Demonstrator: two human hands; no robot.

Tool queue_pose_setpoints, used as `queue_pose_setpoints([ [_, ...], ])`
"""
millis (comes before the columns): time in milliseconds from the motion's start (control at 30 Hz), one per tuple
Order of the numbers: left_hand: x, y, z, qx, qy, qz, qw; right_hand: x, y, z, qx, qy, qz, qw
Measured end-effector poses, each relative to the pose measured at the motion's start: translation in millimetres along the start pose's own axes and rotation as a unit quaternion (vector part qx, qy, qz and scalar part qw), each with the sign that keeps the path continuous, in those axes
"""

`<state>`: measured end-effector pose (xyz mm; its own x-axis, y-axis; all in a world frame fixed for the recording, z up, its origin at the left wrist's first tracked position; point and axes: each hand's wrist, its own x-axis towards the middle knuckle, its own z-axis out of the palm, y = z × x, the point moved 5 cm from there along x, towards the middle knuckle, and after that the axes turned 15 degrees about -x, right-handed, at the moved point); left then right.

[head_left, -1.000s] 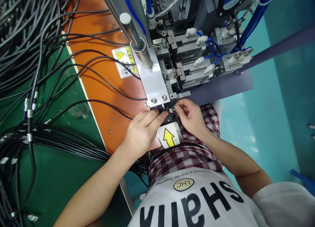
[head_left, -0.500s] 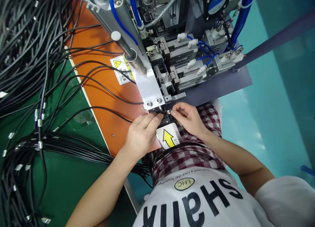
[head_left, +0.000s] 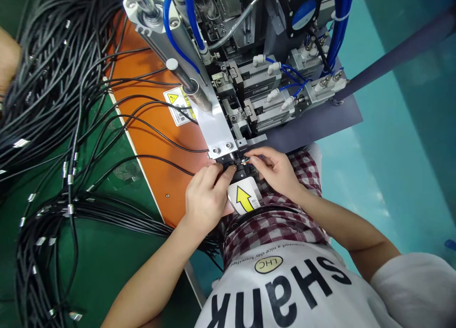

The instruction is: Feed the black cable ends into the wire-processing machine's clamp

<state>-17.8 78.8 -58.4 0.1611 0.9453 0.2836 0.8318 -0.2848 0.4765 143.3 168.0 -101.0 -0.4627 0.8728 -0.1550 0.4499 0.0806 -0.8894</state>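
Observation:
My left hand (head_left: 206,195) is closed at the front of the machine, thumb and fingertips pressed down on the black fixture block (head_left: 239,174). A black cable (head_left: 164,161) runs across the orange plate and under these fingers; its held part is hidden. From the far side of the fingertips come thin, light-coloured wires (head_left: 244,161), the stripped end of the cable. My right hand (head_left: 273,170) pinches those wires between thumb and forefinger, just right of the block. Below the block is a white label with a yellow arrow (head_left: 244,199).
Air cylinders (head_left: 265,112) with blue hoses stand beyond my hands. A silver bracket (head_left: 215,128) sits close above my left fingers. Bundled black cables (head_left: 53,95) with metal ends cover much of the green table (head_left: 103,266). Another person's hand (head_left: 7,57) shows at the far left edge.
My right fingers have shifted slightly at the wires, the forefinger reaching further left. My left hand stays at the block. Another person's hand has come into view at the left edge.

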Motion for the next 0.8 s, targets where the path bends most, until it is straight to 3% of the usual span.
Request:
queue_pose_setpoints([
  [133, -0.7, -1.9, 1.2, -0.022, 0.000, -0.017, 1.000, 9.4, 4.4, 7.3, 0.079, -0.050, 0.069, 0.993],
  [267, -1.0, -0.7, 0.9, -0.032, 0.009, -0.013, 0.999, 12.9, 3.6, 7.2, 0.096, -0.027, 0.088, 0.991],
  [433, -4.5, -3.1, 5.4, -0.049, -0.005, -0.033, 0.998, 12.6, 6.7, 14.3, 0.139, -0.084, 0.120, 0.979],
  [567, -6.4, -3.8, 7.2, -0.043, -0.002, -0.033, 0.999, 13.7, 8.7, 15.9, 0.130, -0.083, 0.127, 0.980],
  [800, -4.6, -3.7, 6.4, -0.057, -0.008, -0.047, 0.997, 10.3, 11.3, 18.7, 0.222, -0.126, 0.163, 0.953],
])
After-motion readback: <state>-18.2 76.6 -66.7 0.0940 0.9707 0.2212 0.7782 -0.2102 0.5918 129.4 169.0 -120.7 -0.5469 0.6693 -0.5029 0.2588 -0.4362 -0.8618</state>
